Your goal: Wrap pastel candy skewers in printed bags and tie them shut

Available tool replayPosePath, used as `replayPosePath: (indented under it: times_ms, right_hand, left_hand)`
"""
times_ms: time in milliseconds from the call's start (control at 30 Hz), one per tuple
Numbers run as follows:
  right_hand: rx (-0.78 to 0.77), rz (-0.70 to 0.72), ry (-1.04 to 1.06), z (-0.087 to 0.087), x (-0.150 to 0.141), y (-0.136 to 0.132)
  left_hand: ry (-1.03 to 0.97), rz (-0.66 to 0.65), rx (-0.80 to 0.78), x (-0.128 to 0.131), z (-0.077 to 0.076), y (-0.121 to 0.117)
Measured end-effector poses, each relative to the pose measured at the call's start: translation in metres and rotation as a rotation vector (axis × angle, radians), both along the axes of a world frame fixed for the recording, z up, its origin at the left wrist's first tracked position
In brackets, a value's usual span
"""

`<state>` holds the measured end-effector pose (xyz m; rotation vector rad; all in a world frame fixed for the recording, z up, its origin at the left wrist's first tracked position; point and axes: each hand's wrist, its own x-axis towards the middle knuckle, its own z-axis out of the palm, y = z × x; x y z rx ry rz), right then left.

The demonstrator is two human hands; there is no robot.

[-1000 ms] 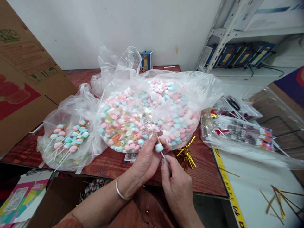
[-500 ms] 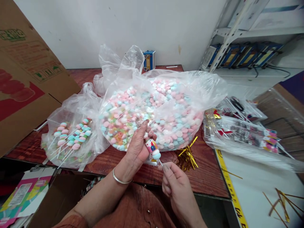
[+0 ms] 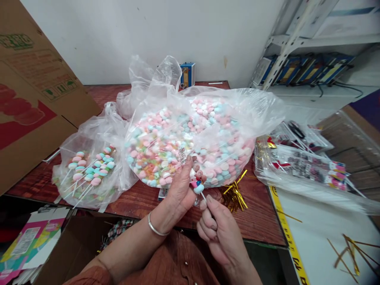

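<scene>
My left hand [image 3: 181,188] is closed around a marshmallow lollipop [image 3: 198,189] in a clear printed wrapper [image 3: 182,155], whose top sticks out past my thumb. A pale blue candy ball shows at the lower end, with a thin white stick below it. Between thumb and curled fingers, my right hand [image 3: 218,225] pinches that stick. Behind my hands lies a large clear bag of pastel candies [image 3: 225,154]. To the left, several candy lollipops [image 3: 95,170] rest on a smaller plastic bag [image 3: 67,152]. Gold twist ties [image 3: 234,196] lie just right of my hands.
A cardboard box [image 3: 38,79] stands at the left. Plastic packets [image 3: 303,162] lie at the right, above a white surface [image 3: 314,229] with loose gold ties. A white shelf [image 3: 314,41] rises behind. Below the table edge at left sits an open box [image 3: 71,245].
The lollipop dipped lower and left, showing more of its printed wrapper, then rose slightly to the right. Both hands kept hold of it. The view shifted slightly.
</scene>
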<state>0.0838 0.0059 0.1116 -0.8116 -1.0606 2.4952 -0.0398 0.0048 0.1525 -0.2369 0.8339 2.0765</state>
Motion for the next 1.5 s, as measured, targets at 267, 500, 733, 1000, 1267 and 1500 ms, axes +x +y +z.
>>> replayPosePath:
  times_ms: [267,500,733,1000,1267,1500]
  right_hand:
    - [0.682,-0.077,-0.156,-0.005,0.006,0.001]
    - [1.637,-0.306,-0.376,-0.009,0.006,0.003]
    - [1.915,-0.399,-0.388,-0.013,0.005,0.002]
    - [0.154,-0.118,-0.073,-0.003,-0.008,0.009]
    - [0.190,-0.092,-0.022,-0.009,0.002,0.007]
    - [0.141,-0.190,-0.007,-0.022,-0.007,0.003]
  left_hand:
    - [-0.002,0.005,-0.034,-0.007,0.003,-0.002]
    - [0.019,-0.017,-0.026,0.001,0.001,-0.001]
    - [0.019,-0.010,-0.056,0.002,-0.004,0.000]
    - [0.154,-0.164,-0.023,0.026,-0.010,-0.007]
    - [0.208,-0.155,-0.109,0.022,-0.013,-0.013]
    - [0.313,-0.207,-0.139,0.044,-0.022,-0.015]
